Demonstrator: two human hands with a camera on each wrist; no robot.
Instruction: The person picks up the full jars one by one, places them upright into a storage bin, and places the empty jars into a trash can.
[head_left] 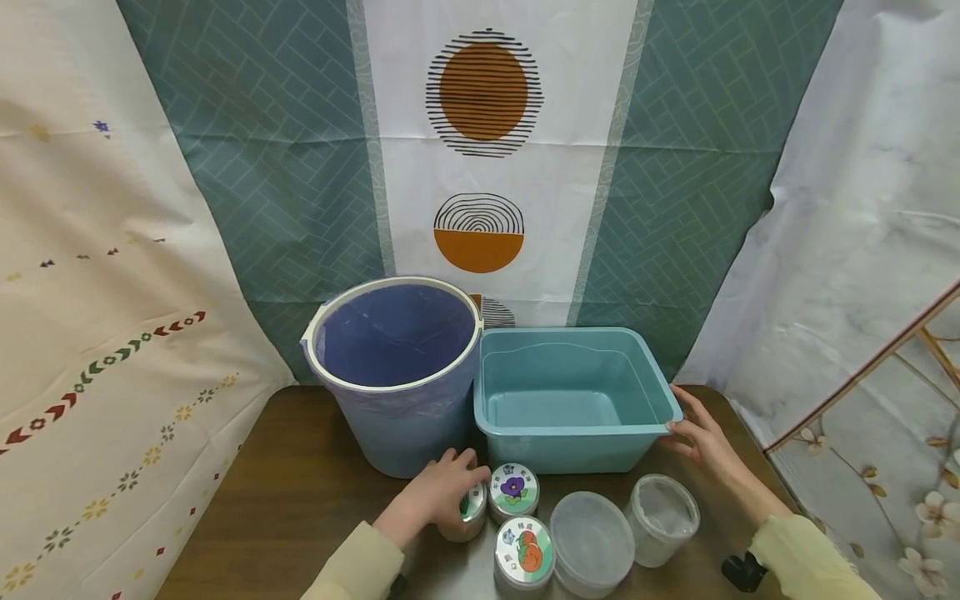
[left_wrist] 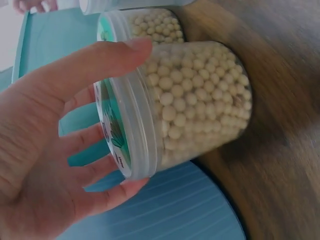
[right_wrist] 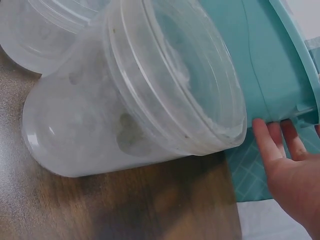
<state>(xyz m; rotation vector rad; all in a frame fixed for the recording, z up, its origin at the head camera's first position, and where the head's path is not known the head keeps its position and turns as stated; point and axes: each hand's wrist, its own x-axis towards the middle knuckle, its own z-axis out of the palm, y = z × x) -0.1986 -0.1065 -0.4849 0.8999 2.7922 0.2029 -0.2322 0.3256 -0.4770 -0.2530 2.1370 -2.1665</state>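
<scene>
My left hand [head_left: 442, 496] has its thumb and fingers about the lid of a clear jar [left_wrist: 200, 105] filled with pale round beans. The jar's lid carries a green-and-white label. In the head view the hand hides much of this jar. Beside it stands a jar with a purple flower on its lid [head_left: 513, 490], and nearer the front is one with an orange fruit on its lid [head_left: 525, 550]. My right hand [head_left: 701, 433] touches the right front corner of a teal tub [head_left: 577, 450]; in the right wrist view its fingers [right_wrist: 268, 142] look fairly straight, tips against the tub.
A tall blue bucket [head_left: 405, 425] with a white rim stands left of the tub. Two clear plastic containers, one wide [head_left: 592, 533] and one narrower [head_left: 662, 521], stand in front of the tub. Patterned cloths [head_left: 487, 175] hang behind and beside the brown table [head_left: 247, 500].
</scene>
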